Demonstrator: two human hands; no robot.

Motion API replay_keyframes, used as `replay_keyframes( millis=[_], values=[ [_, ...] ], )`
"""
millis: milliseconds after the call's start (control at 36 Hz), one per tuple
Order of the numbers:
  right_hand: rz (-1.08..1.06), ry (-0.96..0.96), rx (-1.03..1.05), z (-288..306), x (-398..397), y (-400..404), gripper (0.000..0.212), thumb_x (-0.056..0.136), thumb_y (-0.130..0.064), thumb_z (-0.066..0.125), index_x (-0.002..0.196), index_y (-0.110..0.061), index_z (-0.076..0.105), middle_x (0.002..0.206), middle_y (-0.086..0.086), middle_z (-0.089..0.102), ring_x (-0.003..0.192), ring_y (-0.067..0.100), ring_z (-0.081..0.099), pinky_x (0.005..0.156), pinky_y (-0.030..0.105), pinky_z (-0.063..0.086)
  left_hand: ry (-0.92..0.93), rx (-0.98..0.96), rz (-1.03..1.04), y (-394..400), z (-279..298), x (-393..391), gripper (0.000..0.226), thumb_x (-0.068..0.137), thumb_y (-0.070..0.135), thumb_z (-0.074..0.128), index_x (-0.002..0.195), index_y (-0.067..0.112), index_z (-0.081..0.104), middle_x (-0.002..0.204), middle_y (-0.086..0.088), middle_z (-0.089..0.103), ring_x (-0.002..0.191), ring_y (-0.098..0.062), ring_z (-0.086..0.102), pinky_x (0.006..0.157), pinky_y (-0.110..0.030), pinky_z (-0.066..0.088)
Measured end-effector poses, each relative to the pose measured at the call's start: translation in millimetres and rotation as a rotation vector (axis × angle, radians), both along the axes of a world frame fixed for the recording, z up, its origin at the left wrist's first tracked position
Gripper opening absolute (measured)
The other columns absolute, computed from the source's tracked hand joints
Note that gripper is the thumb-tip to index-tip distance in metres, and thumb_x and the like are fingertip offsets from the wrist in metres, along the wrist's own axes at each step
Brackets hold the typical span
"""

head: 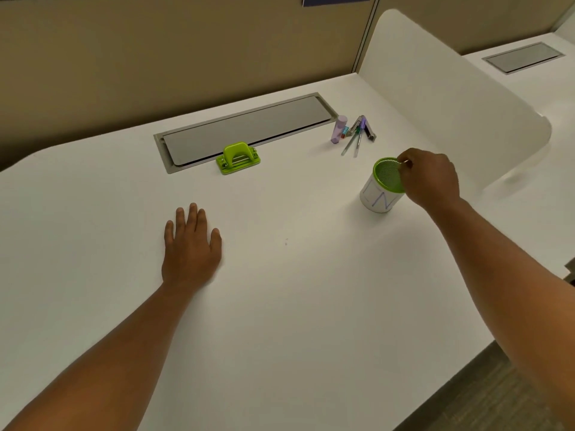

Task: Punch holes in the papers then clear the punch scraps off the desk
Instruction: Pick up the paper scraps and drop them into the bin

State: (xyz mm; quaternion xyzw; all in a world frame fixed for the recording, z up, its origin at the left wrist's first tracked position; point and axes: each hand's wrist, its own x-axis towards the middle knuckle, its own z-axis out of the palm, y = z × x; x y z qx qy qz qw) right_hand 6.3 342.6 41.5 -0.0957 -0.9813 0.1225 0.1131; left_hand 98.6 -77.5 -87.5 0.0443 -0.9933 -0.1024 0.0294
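A green hole punch [238, 158] stands on the white desk [295, 306], at the front edge of the grey cable hatch. A green mesh cup [383, 184] wrapped in white paper with blue writing stands at the right. My right hand [431, 178] hovers over the cup's rim, its fingertips pinched together on something small and pale, likely punch scraps. My left hand [190, 244] lies flat on the desk, palm down, fingers apart, holding nothing. Two tiny specks [286, 242] lie on the desk between my hands. No sheets of paper are in view.
The grey cable hatch [245, 129] is sunk into the desk at the back. A lilac glue stick [338, 129], pens [353, 143] and a stapler [365, 127] lie behind the cup. A white curved divider [451, 98] rises at the right. The desk edge runs diagonally at lower right.
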Motion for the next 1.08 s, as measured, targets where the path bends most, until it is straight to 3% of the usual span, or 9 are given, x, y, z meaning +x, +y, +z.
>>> replay_keyframes(
  millis=[111,361,472,611,833,1000,1083],
  values=[
    [-0.005,0.056,0.006,-0.8,1.3,-2.0,0.023,0.087,-0.021,0.054,0.104,-0.018,0.07,0.098,0.01,0.07,0.091,0.035,0.062,0.071,0.034,0.045,-0.003,0.0,-0.001,-0.8,-0.9,0.7,0.059,0.1,0.039,0.028,0.149,0.007,0.031,0.16,-0.01,0.022,0.149,-0.03,0.012,0.12,-0.047,0.008],
    [0.026,-0.036,-0.028,2.6,0.5,-5.0,0.033,0.089,-0.016,0.049,0.118,-0.016,0.066,0.111,0.012,0.069,0.101,0.034,0.06,0.078,0.036,0.047,-0.01,0.007,0.002,-0.7,-0.5,-0.2,0.063,0.097,0.042,0.023,0.15,0.007,0.03,0.16,-0.01,0.022,0.149,-0.029,0.012,0.121,-0.047,0.008],
    [0.057,0.023,-0.129,1.4,10.6,-33.0,0.026,0.09,-0.029,0.056,0.109,-0.016,0.067,0.106,0.01,0.067,0.098,0.031,0.059,0.078,0.032,0.041,-0.018,0.004,0.005,-0.4,1.0,0.6,0.065,0.096,0.043,0.019,0.15,0.008,0.029,0.161,-0.009,0.021,0.15,-0.029,0.01,0.121,-0.047,0.008],
    [0.206,-0.181,-0.416,-28.8,43.8,-102.8,0.029,0.084,-0.047,0.07,0.083,-0.019,0.065,0.069,-0.01,0.06,0.071,0.014,0.059,0.066,0.027,0.042,-0.023,0.003,0.007,-0.3,0.7,1.0,0.066,0.096,0.044,0.018,0.151,0.008,0.029,0.161,-0.009,0.02,0.15,-0.028,0.01,0.121,-0.046,0.008],
    [0.204,-0.489,-0.451,-79.1,66.3,-161.6,0.04,0.075,-0.055,0.074,0.08,-0.021,0.054,0.074,-0.009,0.06,0.07,0.011,0.057,0.056,0.026,0.037,-0.024,0.006,0.006,-1.5,-1.5,-0.4,0.066,0.096,0.044,0.018,0.151,0.009,0.028,0.161,-0.009,0.019,0.15,-0.028,0.009,0.121,-0.046,0.007],
    [0.128,-0.488,-0.417,-85.9,70.1,-167.2,0.038,0.076,-0.049,0.075,0.074,-0.025,0.045,0.077,-0.008,0.057,0.074,0.016,0.054,0.054,0.026,0.034,-0.022,-0.003,0.004,-1.7,-1.6,-0.1,0.064,0.097,0.043,0.02,0.151,0.009,0.028,0.161,-0.009,0.019,0.15,-0.028,0.009,0.121,-0.046,0.006],
    [0.089,-0.478,-0.388,-87.4,72.3,-171.6,0.036,0.077,-0.048,0.074,0.078,-0.022,0.049,0.078,-0.008,0.057,0.077,0.019,0.057,0.058,0.029,0.036,-0.019,0.001,0.003,-1.7,-1.8,-0.4,0.061,0.099,0.04,0.025,0.151,0.008,0.029,0.161,-0.009,0.02,0.15,-0.029,0.01,0.121,-0.047,0.007]
  ],
)
